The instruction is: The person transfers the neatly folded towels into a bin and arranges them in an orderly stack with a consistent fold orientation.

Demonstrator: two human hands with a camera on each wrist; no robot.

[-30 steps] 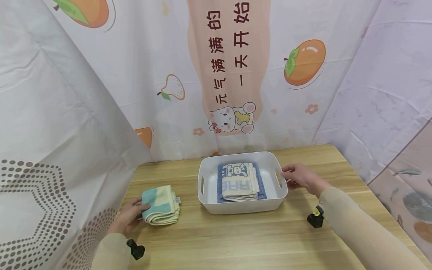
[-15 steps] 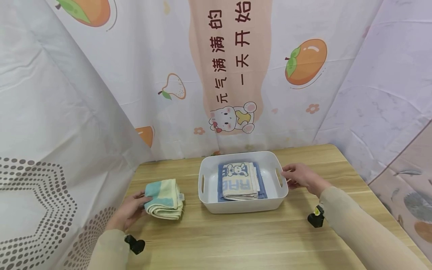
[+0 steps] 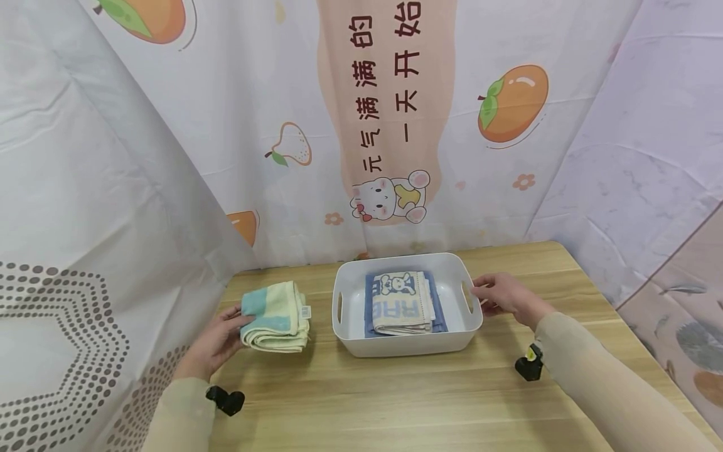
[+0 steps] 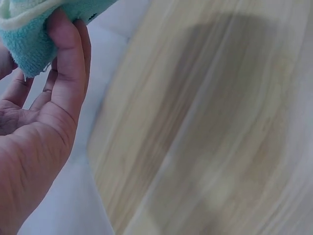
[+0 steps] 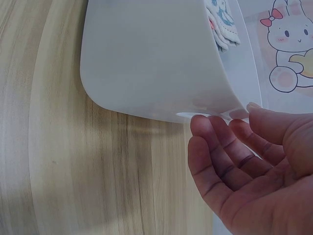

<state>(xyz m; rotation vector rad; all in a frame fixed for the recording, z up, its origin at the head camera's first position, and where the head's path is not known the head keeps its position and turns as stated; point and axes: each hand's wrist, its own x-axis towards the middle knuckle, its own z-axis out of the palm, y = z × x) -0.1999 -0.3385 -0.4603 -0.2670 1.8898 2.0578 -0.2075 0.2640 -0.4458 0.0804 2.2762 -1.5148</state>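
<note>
My left hand (image 3: 217, 339) grips the left edge of a folded towel (image 3: 277, 317), teal and pale yellow with a small white label. In the left wrist view the towel's teal corner (image 4: 34, 54) sits between thumb and fingers, above the wooden table. A white plastic basket (image 3: 409, 347) with handle slots stands on the table. My right hand (image 3: 505, 298) pinches its right rim by the handle slot; in the right wrist view the thumb is at the rim and curled fingers (image 5: 215, 152) are at the outer wall. Inside lies a folded cream-and-blue towel (image 3: 401, 301) on a darker blue one (image 3: 439, 314).
The wooden table (image 3: 390, 402) reaches back to a printed curtain (image 3: 282, 207). Another hanging sheet (image 3: 113, 220) borders the left side. A black wrist device (image 3: 226, 400) is on the left wrist, and a similar black device (image 3: 529, 363) is on the right.
The teal and yellow towel has risen off the table in my left hand, moving up and slightly right in the head view. My right hand and the basket have stayed put.
</note>
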